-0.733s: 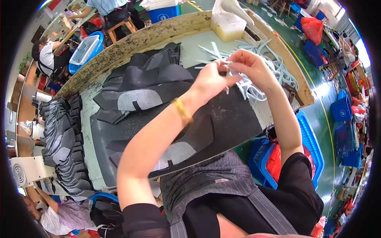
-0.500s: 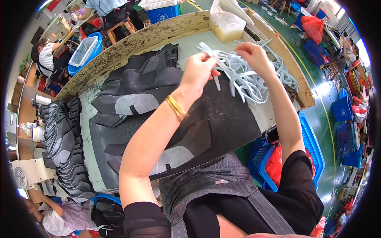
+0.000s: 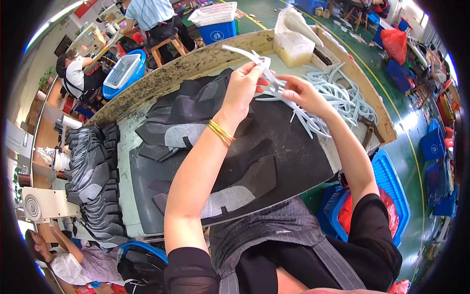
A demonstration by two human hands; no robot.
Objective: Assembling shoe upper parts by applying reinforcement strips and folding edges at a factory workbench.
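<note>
My left hand (image 3: 243, 88) pinches a pale blue-white strip (image 3: 239, 50) between thumb and fingers, one end sticking out to the upper left. My right hand (image 3: 304, 95) is closed at the strip's other part, just right of the left hand; its fingertips pinch it. Beyond and below the right hand lies a tangled heap of similar strips (image 3: 350, 98). Under both hands is a black mat (image 3: 303, 152). A dark cut piece with a grey panel (image 3: 230, 198) rests on its near part, and a pile of similar black pieces (image 3: 188, 105) lies left of my left hand.
A low worn wooden wall (image 3: 147, 81) edges the table. A cut-open plastic jug (image 3: 293, 46) stands at the back. Stacked dark pieces (image 3: 93, 181) line the left side. A blue basket (image 3: 391, 191) with red plastic bags is at the right. Other people sit working at the left.
My right hand has come down and left, away from the strip heap and close to my left hand. The strip in my left hand now points to the upper left. The view has shifted slightly.
</note>
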